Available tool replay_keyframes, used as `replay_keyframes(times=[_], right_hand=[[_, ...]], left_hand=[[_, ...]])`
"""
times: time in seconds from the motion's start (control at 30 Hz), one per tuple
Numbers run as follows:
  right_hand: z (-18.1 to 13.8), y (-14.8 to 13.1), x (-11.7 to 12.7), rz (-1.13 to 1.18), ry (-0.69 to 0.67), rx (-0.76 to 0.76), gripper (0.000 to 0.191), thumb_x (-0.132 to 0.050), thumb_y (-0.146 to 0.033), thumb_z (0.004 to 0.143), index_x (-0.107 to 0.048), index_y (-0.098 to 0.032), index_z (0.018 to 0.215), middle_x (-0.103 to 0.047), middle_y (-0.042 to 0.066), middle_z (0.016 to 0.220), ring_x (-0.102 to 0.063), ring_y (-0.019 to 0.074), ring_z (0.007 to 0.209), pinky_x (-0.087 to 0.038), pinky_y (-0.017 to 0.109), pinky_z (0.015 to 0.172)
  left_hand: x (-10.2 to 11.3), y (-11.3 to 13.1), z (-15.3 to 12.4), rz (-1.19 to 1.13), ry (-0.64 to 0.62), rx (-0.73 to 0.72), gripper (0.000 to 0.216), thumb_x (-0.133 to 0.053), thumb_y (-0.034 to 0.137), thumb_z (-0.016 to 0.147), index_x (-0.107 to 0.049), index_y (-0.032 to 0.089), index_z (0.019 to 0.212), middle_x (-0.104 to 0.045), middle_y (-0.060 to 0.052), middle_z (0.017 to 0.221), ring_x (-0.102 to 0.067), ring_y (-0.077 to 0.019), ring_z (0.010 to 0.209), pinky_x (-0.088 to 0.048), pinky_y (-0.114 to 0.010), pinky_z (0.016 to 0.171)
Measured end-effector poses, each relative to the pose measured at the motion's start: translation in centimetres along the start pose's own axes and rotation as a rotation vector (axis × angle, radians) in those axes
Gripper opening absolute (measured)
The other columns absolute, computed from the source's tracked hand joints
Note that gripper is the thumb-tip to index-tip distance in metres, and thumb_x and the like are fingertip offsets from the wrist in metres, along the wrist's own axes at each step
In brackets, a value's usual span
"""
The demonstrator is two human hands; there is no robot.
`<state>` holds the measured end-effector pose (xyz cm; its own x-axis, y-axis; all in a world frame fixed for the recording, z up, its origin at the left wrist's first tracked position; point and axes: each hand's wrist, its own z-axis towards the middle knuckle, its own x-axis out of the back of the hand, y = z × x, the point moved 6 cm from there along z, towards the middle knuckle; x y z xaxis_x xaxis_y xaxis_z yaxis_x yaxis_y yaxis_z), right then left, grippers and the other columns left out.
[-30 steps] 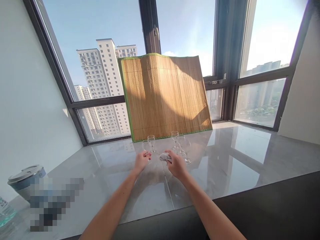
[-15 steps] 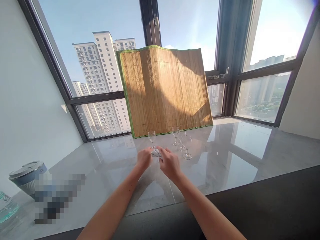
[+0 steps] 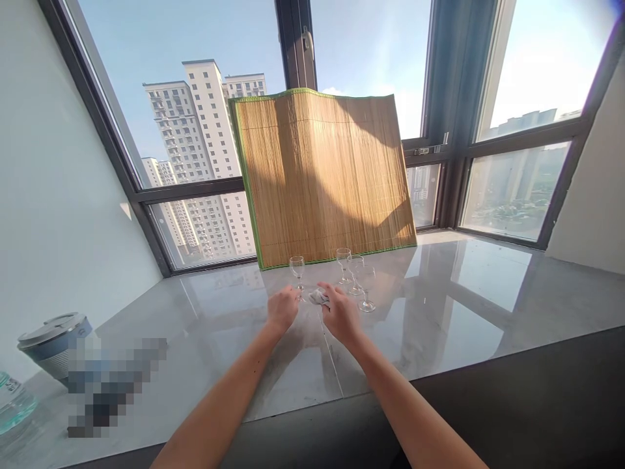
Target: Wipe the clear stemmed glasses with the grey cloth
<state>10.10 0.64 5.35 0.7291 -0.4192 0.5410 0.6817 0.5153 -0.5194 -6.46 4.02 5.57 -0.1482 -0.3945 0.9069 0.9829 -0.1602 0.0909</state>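
Observation:
A small clear stemmed glass (image 3: 297,266) stands upright on the grey, glossy counter. My left hand (image 3: 282,309) is closed at the foot of this glass, its fingertips against the base. My right hand (image 3: 342,314) is just to the right, its fingers closed on a crumpled white cloth or tissue (image 3: 318,297), apart from the glass. Three similar stemmed glasses stand upright in a group beyond and beside my right hand: the rear one (image 3: 344,259), the middle one (image 3: 357,270) and the front one (image 3: 367,286).
A bamboo mat (image 3: 322,176) with green edging leans against the windows behind the glasses. At the far left stand a lidded cup (image 3: 53,345) and a clear bottle (image 3: 14,404), with a pixelated patch beside them. The counter (image 3: 439,332) ends at a dark front edge.
My right hand has moved a little right with the white cloth, away from my left hand. A gap now shows between the hands. My left hand and the glass have barely moved.

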Motion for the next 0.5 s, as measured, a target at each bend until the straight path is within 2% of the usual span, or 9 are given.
replay_keyframes(times=[0.13,0.3,0.4,0.5], right_hand=[[-0.4,-0.5,-2.0,0.281,-0.069,-0.052,0.056,-0.047,-0.006,0.068,-0.056,-0.024,0.121,-0.067,0.001,0.086,-0.059,0.0151,0.074,-0.04,0.023,0.062],[-0.5,0.5,-3.4,0.891,-0.102,-0.279,0.047,-0.057,-0.02,0.068,-0.054,-0.019,0.115,-0.062,-0.004,0.07,-0.053,0.0121,0.057,-0.039,0.022,0.051],[-0.4,1.3,-3.0,1.127,-0.047,-0.422,0.052,-0.066,-0.026,0.066,-0.053,-0.019,0.117,-0.064,-0.003,0.073,-0.056,0.0129,0.059,-0.043,0.024,0.054],[-0.3,2.4,-1.9,1.185,0.09,-0.497,0.055,-0.069,-0.03,0.067,-0.052,-0.02,0.117,-0.066,0.0,0.08,-0.059,0.0144,0.065,-0.046,0.026,0.058]], left_hand=[[0.7,0.6,-0.2,-0.048,0.009,-0.034,0.035,-0.036,0.016,0.091,-0.069,0.022,0.096,-0.064,-0.007,0.096,-0.058,-0.0165,0.077,-0.031,-0.025,0.059],[1.1,0.4,-0.1,-0.05,0.007,-0.031,0.035,-0.038,0.012,0.087,-0.07,0.024,0.096,-0.064,-0.006,0.097,-0.06,-0.0171,0.082,-0.036,-0.025,0.065],[0.6,0.3,0.0,-0.053,0.008,-0.048,0.035,-0.04,0.015,0.089,-0.069,0.025,0.105,-0.065,-0.006,0.099,-0.061,-0.0191,0.085,-0.038,-0.026,0.067],[-0.1,0.3,0.1,-0.119,0.007,-0.037,0.041,-0.043,0.016,0.089,-0.059,0.026,0.126,-0.067,-0.008,0.107,-0.062,-0.0214,0.093,-0.039,-0.026,0.069]])
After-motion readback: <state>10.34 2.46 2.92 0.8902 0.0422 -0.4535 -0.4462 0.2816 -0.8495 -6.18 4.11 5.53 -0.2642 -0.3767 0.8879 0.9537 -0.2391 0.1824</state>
